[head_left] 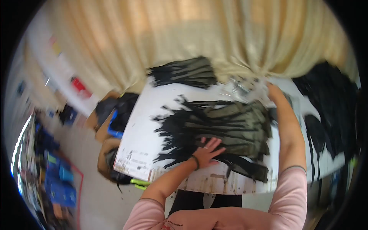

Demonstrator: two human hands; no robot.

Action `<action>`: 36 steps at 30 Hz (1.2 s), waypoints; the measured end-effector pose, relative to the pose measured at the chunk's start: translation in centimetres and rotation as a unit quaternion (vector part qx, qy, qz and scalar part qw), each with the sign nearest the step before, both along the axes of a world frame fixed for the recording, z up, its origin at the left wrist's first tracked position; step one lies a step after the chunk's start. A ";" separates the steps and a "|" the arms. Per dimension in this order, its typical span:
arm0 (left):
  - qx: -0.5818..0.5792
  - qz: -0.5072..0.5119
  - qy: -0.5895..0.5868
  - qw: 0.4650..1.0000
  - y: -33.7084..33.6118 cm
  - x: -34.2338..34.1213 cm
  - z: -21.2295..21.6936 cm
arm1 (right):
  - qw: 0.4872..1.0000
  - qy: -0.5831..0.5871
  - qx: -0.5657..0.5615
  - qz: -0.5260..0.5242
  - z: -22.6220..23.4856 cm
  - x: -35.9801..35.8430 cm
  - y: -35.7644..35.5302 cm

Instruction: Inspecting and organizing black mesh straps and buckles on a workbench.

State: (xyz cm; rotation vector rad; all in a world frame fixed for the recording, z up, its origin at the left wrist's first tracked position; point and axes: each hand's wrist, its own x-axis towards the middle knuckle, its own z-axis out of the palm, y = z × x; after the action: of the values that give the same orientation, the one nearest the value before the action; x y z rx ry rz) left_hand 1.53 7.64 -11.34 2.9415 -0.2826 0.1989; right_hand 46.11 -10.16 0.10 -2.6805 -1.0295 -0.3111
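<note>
My left hand (209,152) lies with fingers spread on the near edge of a wide, fanned pile of black and olive-grey fabric pieces (234,124). Black strap-like ends stick out from the pile's left side. One separate dark fabric piece (251,170) rests just right of my left hand, close to the table's front edge. Stretched far forward, my right hand (272,92) is at the right edge of a clear plastic bag (245,90) with small dark bits in or on it. The right fingers are blurred and partly hidden, so their grip cannot be made out.
Another stack of similar fabric pieces (186,72) lies at the back of the white table (138,126). Black fabric (326,107) is heaped at the right. Boxes with dark contents (111,111) stand left of the table. A beige curtain (172,34) hangs behind.
</note>
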 end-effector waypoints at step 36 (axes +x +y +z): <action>-0.862 0.267 -0.228 0.365 20.4 -33.9 5.0 | 0.815 0.034 0.186 0.547 1.0 -53.1 14.5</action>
State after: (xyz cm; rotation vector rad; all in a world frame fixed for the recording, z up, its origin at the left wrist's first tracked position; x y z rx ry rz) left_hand -32.35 28.06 -6.29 0.6203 0.5616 0.7506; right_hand -7.02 4.31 1.06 -1.3957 -1.9936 -0.1352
